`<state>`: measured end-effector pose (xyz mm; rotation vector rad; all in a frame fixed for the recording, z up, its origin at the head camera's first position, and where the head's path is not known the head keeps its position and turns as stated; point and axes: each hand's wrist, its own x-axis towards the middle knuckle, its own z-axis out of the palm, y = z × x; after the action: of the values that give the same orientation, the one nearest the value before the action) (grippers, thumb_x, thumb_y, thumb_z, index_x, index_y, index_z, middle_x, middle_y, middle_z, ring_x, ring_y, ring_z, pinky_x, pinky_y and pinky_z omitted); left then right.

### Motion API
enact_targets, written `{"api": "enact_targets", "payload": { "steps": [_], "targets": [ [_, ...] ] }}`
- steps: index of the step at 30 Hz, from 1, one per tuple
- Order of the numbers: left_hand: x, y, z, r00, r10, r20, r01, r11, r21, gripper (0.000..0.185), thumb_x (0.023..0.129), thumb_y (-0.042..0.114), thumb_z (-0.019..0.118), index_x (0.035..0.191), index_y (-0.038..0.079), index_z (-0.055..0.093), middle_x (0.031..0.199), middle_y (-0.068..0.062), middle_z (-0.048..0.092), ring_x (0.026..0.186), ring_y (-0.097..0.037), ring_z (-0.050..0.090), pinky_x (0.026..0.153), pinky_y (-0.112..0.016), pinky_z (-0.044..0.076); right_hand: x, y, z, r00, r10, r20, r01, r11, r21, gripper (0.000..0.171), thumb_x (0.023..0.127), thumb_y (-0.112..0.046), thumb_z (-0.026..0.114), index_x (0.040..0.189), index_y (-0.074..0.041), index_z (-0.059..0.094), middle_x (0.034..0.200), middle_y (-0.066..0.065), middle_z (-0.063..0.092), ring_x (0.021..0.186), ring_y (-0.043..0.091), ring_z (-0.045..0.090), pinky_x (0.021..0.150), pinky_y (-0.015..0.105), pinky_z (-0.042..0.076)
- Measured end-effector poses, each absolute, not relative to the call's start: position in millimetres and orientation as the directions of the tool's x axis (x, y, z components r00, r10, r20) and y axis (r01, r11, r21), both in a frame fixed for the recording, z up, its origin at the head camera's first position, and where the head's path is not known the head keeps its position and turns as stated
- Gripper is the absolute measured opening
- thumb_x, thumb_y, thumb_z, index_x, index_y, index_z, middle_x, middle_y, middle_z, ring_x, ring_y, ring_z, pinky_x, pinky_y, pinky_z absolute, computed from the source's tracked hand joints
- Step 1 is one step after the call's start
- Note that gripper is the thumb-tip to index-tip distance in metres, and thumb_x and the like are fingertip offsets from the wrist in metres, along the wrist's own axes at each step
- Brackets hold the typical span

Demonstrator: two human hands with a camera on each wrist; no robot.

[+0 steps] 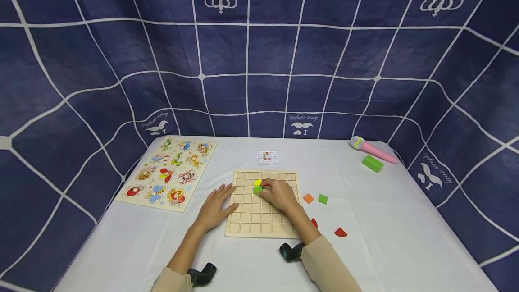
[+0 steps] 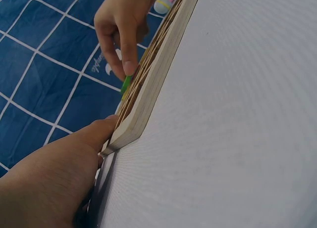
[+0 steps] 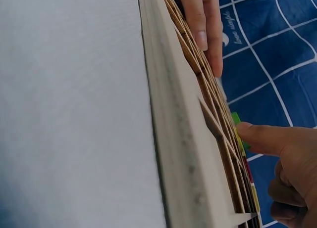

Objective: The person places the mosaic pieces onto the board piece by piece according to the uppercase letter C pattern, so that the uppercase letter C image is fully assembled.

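A square wooden grid board point(image 1: 259, 228) lies on the white table. My right hand point(image 1: 279, 194) is over its upper middle, pinching a small green square tile point(image 1: 257, 190) between thumb and fingertips. In the left wrist view the green tile point(image 2: 126, 83) stands tilted at the board's surface. Just above it in the head view is a yellow tile point(image 1: 257, 182) in the grid, with some red partly hidden by my fingers. My left hand point(image 1: 214, 209) rests at the board's left edge, its fingers fairly straight and the thumb touching the rim.
Right of the board lie an orange tile point(image 1: 308, 198), another green tile point(image 1: 322, 198) and red quarter-round pieces point(image 1: 340, 232). A small pattern card point(image 1: 266, 157) is behind the board. An insect puzzle board point(image 1: 166, 175) lies left; a green block point(image 1: 372, 163) and pink toy microphone point(image 1: 377, 151) lie far right.
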<state>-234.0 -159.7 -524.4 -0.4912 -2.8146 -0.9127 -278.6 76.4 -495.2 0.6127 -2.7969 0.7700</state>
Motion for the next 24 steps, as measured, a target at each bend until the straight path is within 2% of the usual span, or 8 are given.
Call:
{"api": "enact_targets", "payload": {
  "steps": [8,17,21,24],
  "targets": [
    [-234.2,-160.1,-523.8,-0.937,0.265,0.227,0.348,0.762,0.547,0.060,0.087,0.040,0.061,0.137,0.010,0.045,0.143,-0.008,0.039,0.136,-0.028,0.024,0.112,-0.045,0.013,-279.1,73.9,-496.1,-0.902,-0.342,0.263,-0.428,0.789,-0.441,0.029,0.079,-0.035,0.073,0.100,-0.015,0.071,0.093,0.001,0.070,0.082,0.020,0.065,0.068,0.034,0.053],
    [-234.4,-160.0,-524.1,-0.937,0.266,0.228,0.349,0.762,0.545,0.060,0.087,0.040,0.061,0.137,0.011,0.045,0.143,-0.008,0.038,0.136,-0.028,0.024,0.112,-0.045,0.013,-279.8,72.6,-496.7,-0.906,-0.335,0.259,-0.420,0.789,-0.448,0.031,0.078,-0.036,0.073,0.101,-0.015,0.070,0.093,0.001,0.070,0.077,0.017,0.064,0.065,0.033,0.053],
    [-233.5,-160.3,-524.5,-0.935,0.266,0.234,0.352,0.762,0.543,0.060,0.087,0.040,0.061,0.137,0.010,0.045,0.143,-0.008,0.039,0.136,-0.027,0.025,0.112,-0.044,0.013,-277.4,75.9,-495.1,-0.893,-0.354,0.278,-0.448,0.764,-0.465,0.029,0.077,-0.034,0.074,0.100,-0.016,0.070,0.094,0.000,0.070,0.080,0.018,0.064,0.067,0.033,0.052],
    [-233.3,-160.2,-524.7,-0.933,0.265,0.241,0.356,0.762,0.541,0.060,0.086,0.040,0.061,0.137,0.011,0.046,0.143,-0.007,0.039,0.136,-0.027,0.025,0.112,-0.044,0.013,-273.1,82.8,-490.8,-0.890,-0.358,0.283,-0.456,0.732,-0.507,0.027,0.078,-0.031,0.074,0.100,-0.016,0.071,0.072,0.000,0.065,0.064,0.016,0.058,0.054,0.029,0.047]
  ]
}}
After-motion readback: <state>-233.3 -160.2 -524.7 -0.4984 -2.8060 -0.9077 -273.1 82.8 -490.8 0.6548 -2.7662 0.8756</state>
